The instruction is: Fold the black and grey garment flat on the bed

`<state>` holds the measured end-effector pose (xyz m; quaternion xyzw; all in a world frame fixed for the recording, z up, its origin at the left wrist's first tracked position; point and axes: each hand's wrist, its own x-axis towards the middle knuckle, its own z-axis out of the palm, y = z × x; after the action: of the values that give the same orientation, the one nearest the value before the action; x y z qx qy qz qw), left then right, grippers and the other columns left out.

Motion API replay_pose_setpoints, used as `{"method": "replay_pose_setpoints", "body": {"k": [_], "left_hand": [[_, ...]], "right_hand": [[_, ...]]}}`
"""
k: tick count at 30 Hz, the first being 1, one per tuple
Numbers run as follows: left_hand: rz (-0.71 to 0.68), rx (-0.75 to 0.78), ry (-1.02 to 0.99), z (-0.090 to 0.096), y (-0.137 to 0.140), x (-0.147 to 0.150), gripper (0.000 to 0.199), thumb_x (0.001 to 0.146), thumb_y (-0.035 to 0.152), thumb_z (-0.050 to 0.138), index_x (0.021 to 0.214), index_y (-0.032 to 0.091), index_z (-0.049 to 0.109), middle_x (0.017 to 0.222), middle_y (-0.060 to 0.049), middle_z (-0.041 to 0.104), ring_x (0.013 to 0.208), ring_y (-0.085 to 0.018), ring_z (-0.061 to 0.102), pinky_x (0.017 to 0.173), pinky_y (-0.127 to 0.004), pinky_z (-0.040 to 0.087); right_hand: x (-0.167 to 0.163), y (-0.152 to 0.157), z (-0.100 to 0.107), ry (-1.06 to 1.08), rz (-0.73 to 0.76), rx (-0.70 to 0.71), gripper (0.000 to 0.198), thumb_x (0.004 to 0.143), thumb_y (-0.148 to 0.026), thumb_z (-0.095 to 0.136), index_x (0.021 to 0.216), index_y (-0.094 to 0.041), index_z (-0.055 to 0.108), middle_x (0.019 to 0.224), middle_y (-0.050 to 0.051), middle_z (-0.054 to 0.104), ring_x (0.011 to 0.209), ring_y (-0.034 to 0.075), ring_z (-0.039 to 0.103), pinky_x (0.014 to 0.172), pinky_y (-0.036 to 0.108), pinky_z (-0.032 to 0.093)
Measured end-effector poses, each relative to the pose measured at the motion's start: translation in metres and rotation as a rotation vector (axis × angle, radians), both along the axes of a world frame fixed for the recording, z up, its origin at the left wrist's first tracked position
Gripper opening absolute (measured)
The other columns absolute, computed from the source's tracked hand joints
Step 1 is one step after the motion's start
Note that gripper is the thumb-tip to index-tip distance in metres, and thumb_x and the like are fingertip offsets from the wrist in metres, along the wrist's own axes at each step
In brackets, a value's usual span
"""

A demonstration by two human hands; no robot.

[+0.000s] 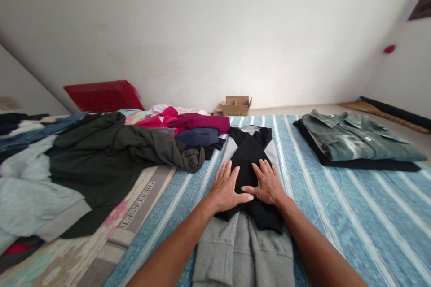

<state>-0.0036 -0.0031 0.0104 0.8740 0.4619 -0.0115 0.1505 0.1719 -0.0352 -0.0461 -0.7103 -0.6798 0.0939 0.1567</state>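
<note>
A grey and black sweatshirt (pixel 242 251) lies in front of me with its lower grey part toward me. Its black sleeves (pixel 247 152) are folded inward and cross over the upper body. My left hand (pixel 227 190) rests flat on the left side of the folded sleeves, fingers spread. On the right side, my right hand (pixel 267 183) lies flat too, its fingers apart. The two thumbs nearly meet in the middle. Neither hand grips the cloth.
Blue striped bedding (pixel 313 215) lies under the sweatshirt. Left is a loose heap with a dark green garment (pixel 97 161) and a magenta one (pixel 202 122). A folded green denim jacket (pixel 357 136) lies on black cloth at right. A cardboard box (pixel 235 106) stands by the wall.
</note>
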Motion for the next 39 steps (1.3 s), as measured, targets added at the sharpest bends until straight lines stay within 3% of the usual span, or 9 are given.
{"method": "replay_pose_setpoints", "body": {"k": [7,13,21,25,27,32,36,39], "left_hand": [[0.025,-0.040,0.062,-0.015,-0.012,-0.019,0.104,0.069,0.068,0.055,0.148,0.009,0.019,0.155,-0.018,0.003,0.142,-0.031,-0.002,0.114,-0.049,0.009],[0.005,-0.086,-0.025,-0.022,-0.007,-0.024,0.103,0.070,0.068,0.057,0.147,0.011,0.021,0.155,-0.017,0.007,0.143,-0.031,0.002,0.113,-0.051,0.010],[-0.007,-0.028,-0.289,-0.023,-0.005,-0.033,0.069,0.079,0.051,0.059,0.133,0.009,0.047,0.149,-0.019,0.031,0.140,-0.029,0.021,0.113,-0.047,0.020],[-0.073,0.081,-0.431,-0.011,-0.013,-0.035,0.037,0.073,0.037,0.069,0.102,0.016,0.064,0.140,-0.015,0.046,0.135,-0.029,0.033,0.110,-0.046,0.027],[-0.152,0.089,-0.473,-0.003,-0.020,-0.036,0.021,0.070,0.030,0.071,0.086,0.018,0.063,0.134,-0.014,0.052,0.131,-0.027,0.039,0.108,-0.043,0.031],[-0.283,0.041,-0.352,0.008,-0.034,-0.034,0.024,0.063,0.016,0.072,0.078,0.019,0.053,0.124,-0.012,0.057,0.124,-0.028,0.045,0.101,-0.042,0.039],[-0.279,-0.006,-0.205,0.007,-0.036,-0.033,0.023,0.063,0.009,0.062,0.078,0.019,0.047,0.117,-0.012,0.059,0.115,-0.028,0.053,0.093,-0.039,0.044],[-0.284,-0.028,-0.164,0.005,-0.036,-0.034,0.019,0.065,0.009,0.057,0.076,0.019,0.047,0.121,-0.013,0.057,0.118,-0.028,0.051,0.095,-0.037,0.042]], "right_hand": [[0.002,-0.001,0.000,-0.012,-0.001,0.013,0.102,0.072,-0.082,0.041,0.145,-0.012,0.032,0.152,0.021,0.021,0.140,0.036,0.012,0.110,0.051,0.011],[0.003,-0.001,-0.002,-0.023,-0.005,0.004,0.101,0.073,-0.083,0.039,0.145,-0.013,0.032,0.152,0.020,0.021,0.140,0.036,0.012,0.110,0.051,0.012],[0.005,-0.002,-0.004,-0.044,-0.009,0.016,0.099,0.074,-0.083,0.036,0.144,-0.013,0.033,0.151,0.020,0.023,0.140,0.035,0.013,0.109,0.052,0.014],[0.005,-0.003,-0.003,-0.056,-0.012,0.020,0.099,0.074,-0.083,0.035,0.144,-0.013,0.033,0.151,0.021,0.023,0.140,0.035,0.014,0.109,0.052,0.014],[0.005,-0.003,-0.003,-0.062,-0.010,0.021,0.099,0.074,-0.083,0.035,0.144,-0.013,0.034,0.151,0.021,0.023,0.140,0.036,0.014,0.109,0.051,0.015],[0.007,-0.003,-0.004,-0.075,-0.005,0.024,0.098,0.074,-0.083,0.037,0.143,-0.014,0.035,0.150,0.021,0.024,0.140,0.036,0.015,0.109,0.052,0.016],[0.007,-0.002,-0.005,-0.081,-0.009,0.029,0.096,0.075,-0.082,0.038,0.143,-0.014,0.036,0.150,0.021,0.024,0.140,0.036,0.016,0.108,0.052,0.016],[0.007,-0.003,-0.005,-0.077,-0.007,0.024,0.096,0.074,-0.082,0.036,0.143,-0.015,0.036,0.151,0.021,0.024,0.140,0.036,0.015,0.108,0.053,0.016]]}}
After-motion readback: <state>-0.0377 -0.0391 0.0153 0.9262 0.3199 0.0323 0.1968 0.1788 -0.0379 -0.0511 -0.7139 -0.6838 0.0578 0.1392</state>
